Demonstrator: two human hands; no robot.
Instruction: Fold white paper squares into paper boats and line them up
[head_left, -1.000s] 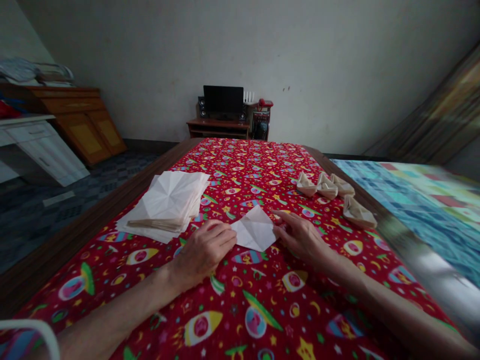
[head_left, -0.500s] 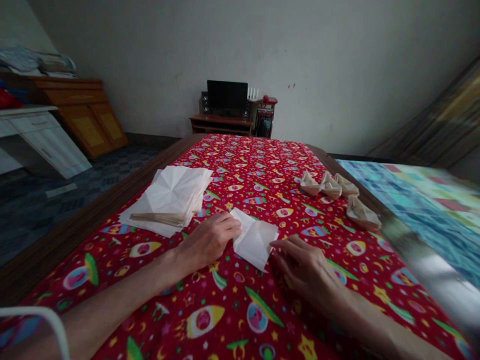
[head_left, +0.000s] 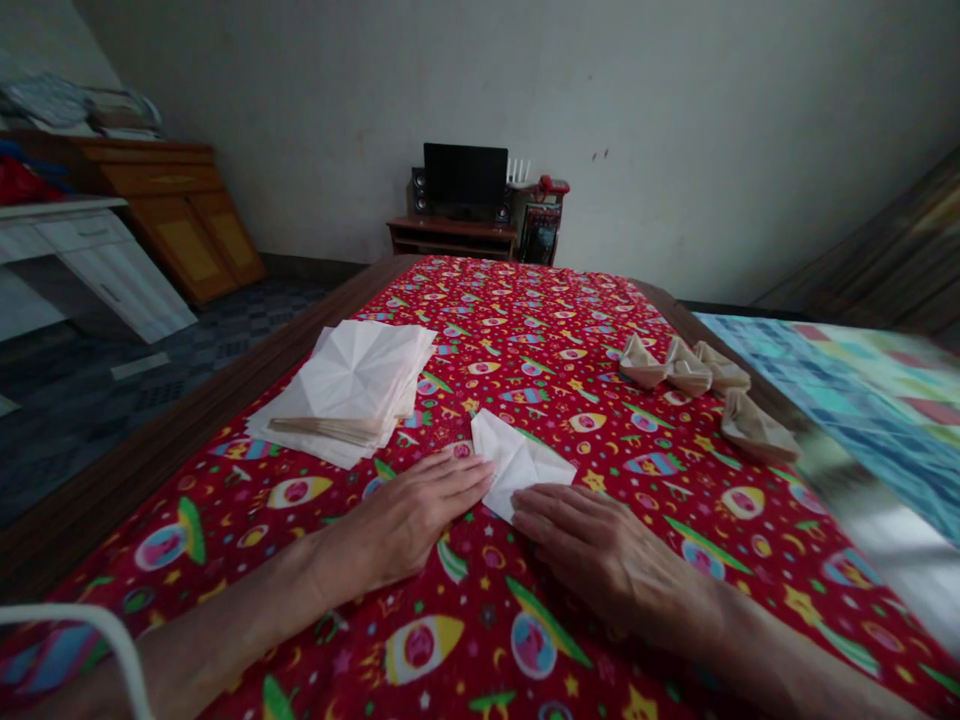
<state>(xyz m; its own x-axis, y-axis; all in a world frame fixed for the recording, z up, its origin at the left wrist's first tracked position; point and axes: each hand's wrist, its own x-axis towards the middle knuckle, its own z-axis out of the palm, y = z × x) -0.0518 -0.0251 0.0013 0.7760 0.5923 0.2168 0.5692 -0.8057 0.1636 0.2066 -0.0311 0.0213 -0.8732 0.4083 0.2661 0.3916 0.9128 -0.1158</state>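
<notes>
A creased white sheet of paper (head_left: 519, 455) lies on the red patterned tablecloth (head_left: 525, 400) in front of me, with part of it folded over. My left hand (head_left: 420, 512) lies flat, its fingers stretched onto the paper's left edge. Over the lower right of the sheet, my right hand (head_left: 600, 545) rests with fingers extended and pressed down, hiding that corner. Up and to the left sits a stack of creased white paper (head_left: 352, 375). Several folded paper boats (head_left: 757, 428) stand at the right side of the table.
The table's brown wooden edge (head_left: 247, 385) runs along the left. Near the lower left corner, a white curved tube (head_left: 112, 640) crosses in front of my left forearm. Beyond the table are a monitor (head_left: 465, 174) on a desk, wooden cabinets, and a bed (head_left: 847, 390) at right.
My right hand has moved left onto the paper and its fingers now lie flatter. The lower part of the sheet is folded over. My left fingers have straightened. The view has shifted slightly.
</notes>
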